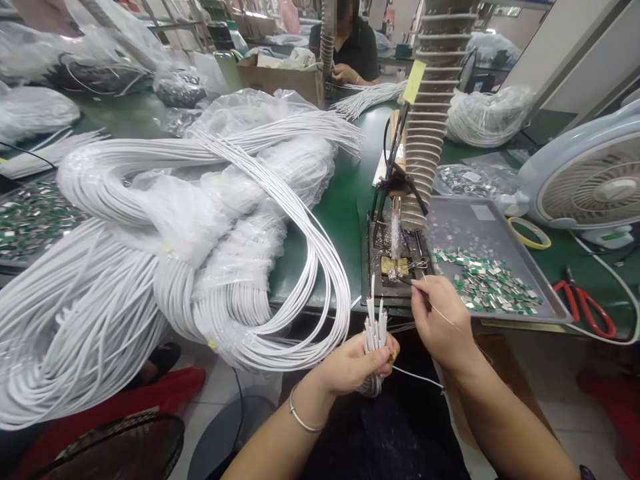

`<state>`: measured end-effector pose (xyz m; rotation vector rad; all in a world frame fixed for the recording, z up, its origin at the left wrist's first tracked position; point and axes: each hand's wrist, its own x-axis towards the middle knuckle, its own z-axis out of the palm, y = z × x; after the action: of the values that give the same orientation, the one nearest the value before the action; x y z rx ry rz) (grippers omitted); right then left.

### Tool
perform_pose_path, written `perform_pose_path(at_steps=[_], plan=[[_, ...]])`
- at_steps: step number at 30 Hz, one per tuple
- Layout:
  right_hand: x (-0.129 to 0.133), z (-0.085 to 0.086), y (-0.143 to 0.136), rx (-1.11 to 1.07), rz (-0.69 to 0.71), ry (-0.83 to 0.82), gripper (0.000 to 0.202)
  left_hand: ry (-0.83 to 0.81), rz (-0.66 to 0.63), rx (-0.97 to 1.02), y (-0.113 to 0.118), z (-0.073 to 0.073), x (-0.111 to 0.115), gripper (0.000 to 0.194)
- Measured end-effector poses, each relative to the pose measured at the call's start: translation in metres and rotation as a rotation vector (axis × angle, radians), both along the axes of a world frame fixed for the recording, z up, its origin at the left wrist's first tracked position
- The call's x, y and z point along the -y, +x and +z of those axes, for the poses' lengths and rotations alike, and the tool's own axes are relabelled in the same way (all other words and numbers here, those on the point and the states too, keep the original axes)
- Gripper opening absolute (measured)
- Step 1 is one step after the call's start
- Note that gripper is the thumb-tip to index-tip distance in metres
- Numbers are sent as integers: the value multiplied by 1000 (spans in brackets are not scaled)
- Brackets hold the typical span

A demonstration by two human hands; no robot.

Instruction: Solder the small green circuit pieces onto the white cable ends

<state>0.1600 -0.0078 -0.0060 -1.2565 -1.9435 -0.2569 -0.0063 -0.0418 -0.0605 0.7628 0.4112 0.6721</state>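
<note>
My left hand (pixel 367 360) is closed around a bundle of white cables (pixel 374 330); their cut ends point up, with small reddish conductor tips. Just right of it, my right hand (pixel 443 317) pinches a thin solder wire (pixel 445 313), which trails out behind the fingers. A short dark piece, whose kind I cannot make out, sticks out from those fingertips toward the soldering iron (pixel 395 233). The iron is held tip down on a black stand (pixel 373 257), above a yellow sponge (pixel 389 265) with solder scraps around it.
Large coils of white cable (pixel 210 287) cover the left of the green table (pixel 340 200). A metal tray (pixel 440 220) with small circuit boards (pixel 493 280), red-handled pliers (pixel 585 307) and a fan (pixel 595 173) stand right. A ribbed hose (pixel 435 107) hangs behind the iron; a person (pixel 357 53) sits opposite.
</note>
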Motion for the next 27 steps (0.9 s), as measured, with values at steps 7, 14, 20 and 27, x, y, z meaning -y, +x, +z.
perform_pose_path(at_steps=[7,14,20,27], plan=[[2,5,-9,-168,82,115,22,375,-75,-347,4,-8,13,38],[8,9,-13,-275,115,123,26,447,-392,-436,9,-35,5,31],[15,9,-13,-300,80,137,23,353,-593,-329,14,-68,-14,50],[15,4,-7,-295,40,138,25,247,-743,-203,11,-83,-23,67]])
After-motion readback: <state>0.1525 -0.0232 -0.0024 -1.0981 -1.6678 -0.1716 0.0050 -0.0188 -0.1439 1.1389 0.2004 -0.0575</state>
